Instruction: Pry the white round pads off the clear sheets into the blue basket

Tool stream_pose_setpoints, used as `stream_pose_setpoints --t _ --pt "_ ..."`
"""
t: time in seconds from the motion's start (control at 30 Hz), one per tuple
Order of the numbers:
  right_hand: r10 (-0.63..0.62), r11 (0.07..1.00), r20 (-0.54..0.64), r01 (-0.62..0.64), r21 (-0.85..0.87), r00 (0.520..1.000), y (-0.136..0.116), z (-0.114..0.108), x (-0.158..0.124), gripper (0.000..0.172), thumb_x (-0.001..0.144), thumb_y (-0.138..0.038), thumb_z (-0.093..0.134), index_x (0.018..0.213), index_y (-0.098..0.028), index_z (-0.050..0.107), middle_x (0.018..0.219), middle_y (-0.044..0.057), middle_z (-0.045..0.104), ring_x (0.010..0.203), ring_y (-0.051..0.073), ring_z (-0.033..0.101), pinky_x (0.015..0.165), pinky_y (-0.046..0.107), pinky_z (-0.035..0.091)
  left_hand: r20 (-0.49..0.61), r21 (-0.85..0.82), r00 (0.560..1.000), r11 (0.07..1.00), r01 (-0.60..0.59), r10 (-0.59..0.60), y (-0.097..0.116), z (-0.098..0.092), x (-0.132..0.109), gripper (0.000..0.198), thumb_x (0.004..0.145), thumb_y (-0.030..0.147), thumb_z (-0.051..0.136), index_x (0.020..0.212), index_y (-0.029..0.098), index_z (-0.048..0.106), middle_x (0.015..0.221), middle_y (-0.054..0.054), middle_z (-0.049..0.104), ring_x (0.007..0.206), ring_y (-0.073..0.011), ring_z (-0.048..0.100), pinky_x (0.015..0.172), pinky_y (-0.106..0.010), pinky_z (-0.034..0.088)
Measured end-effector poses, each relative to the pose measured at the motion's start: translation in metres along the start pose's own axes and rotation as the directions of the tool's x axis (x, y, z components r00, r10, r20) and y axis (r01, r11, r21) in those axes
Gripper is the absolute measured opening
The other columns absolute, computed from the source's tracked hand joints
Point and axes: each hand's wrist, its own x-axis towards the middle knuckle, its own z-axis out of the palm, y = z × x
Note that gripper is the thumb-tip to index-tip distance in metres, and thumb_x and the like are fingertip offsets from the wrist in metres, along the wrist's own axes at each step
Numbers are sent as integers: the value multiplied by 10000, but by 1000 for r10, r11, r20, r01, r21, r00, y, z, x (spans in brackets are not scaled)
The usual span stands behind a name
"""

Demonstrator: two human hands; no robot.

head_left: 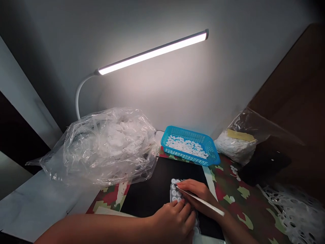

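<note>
A narrow sheet of round white discs [174, 193] lies on the black mat [144, 183], its discs set in rows. My left hand [175, 217] is closed over the sheet's near part and hides much of it. In my right hand [196, 193] is a slim white pen-like tool [208, 205], gripped near its tip. The tip points at the discs near the sheet's far end; whether it touches them I cannot tell. My two hands are close together, the left nearer to me.
Behind the mat stands a blue basket [214, 159] with many loose white discs. A large clear plastic bag [106, 149] fills the left. At right are a smaller bag of white pieces [236, 147] and perforated white sheets [302, 210]. A lit lamp [152, 52] hangs above.
</note>
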Motion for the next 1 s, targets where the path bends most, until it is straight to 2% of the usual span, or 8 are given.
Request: stream_pose_setpoints --t 0.3,0.5,0.7,0.77,0.87,1.0 --pt "-54 998 -13 53 -40 998 -7 -1 3 150 886 -160 513 965 -208 631 1041 58 691 962 159 643 845 285 525 13 19 1000 1000 -19 19 -3 -2 0 332 888 331 368 1109 118 497 1038 -120 624 978 -227 596 762 -308 498" --pt "-50 996 -11 49 -71 999 -4 2 2 149 899 -178 499 972 -206 626 1085 65 678 999 165 634 868 299 519 62 -12 998 1000 -11 12 -1 -13 3 316 880 334 383 1085 122 498 1013 -127 622 953 -219 595 758 -315 500" --pt "-66 993 3 66 -93 998 -5 3 2 153 913 -194 480 979 -203 617 1105 70 669 1021 168 620 883 309 509 -36 -115 995 988 -99 95 -18 -28 -2 241 899 314 373 926 170 565 888 -78 644 826 -159 603 693 -253 495" --pt "-55 995 12 55 -82 998 -6 3 2 151 916 -203 479 969 -203 620 1103 70 666 1031 165 613 891 303 503 -73 -92 997 995 -48 41 -27 -33 -5 224 897 266 378 894 164 577 895 -80 648 848 -163 601 717 -263 493" --pt "-58 995 19 59 -82 998 -5 3 2 149 917 -213 484 971 -202 622 1078 74 668 1022 164 613 890 303 503 -129 -10 988 997 78 -79 -38 -39 -5 218 890 201 385 969 146 580 927 -91 653 891 -183 597 748 -302 489" --pt "-72 992 11 73 -107 997 -6 4 2 151 924 -216 470 970 -210 614 1058 72 671 1003 166 617 870 312 517 -123 42 987 993 114 -109 -41 -41 -4 235 894 174 378 997 134 586 933 -101 663 885 -185 599 737 -310 487"
